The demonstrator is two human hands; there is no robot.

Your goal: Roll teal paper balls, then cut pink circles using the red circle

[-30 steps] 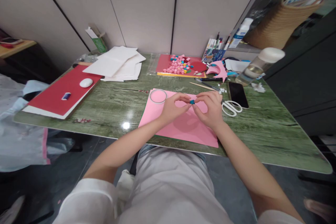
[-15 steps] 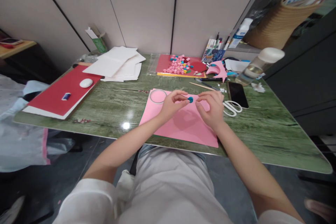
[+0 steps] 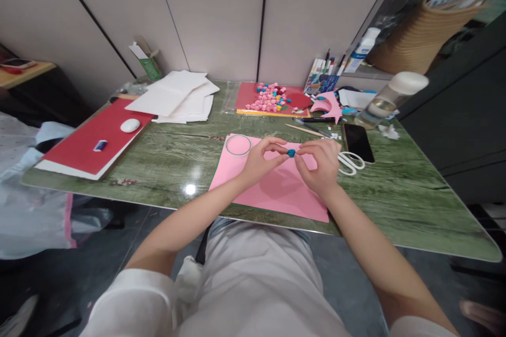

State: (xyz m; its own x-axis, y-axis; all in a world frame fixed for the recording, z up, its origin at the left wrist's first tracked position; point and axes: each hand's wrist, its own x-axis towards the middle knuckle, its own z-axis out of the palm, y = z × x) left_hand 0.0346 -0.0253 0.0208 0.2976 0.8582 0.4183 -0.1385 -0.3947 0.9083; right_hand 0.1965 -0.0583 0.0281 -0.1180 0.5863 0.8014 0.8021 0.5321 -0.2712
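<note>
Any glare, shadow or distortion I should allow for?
Head view: glare spot on the green tabletop, left of the pink sheet; soft shadow on that sheet; wide-angle stretch, likely why the clear bottle leans; fine detail lost on the small blue piece between the left hand and the right hand.

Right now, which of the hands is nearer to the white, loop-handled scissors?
Right. The right hand is just left of the white, loop-handled scissors; the left hand is farther left, with the right hand between them.
</note>
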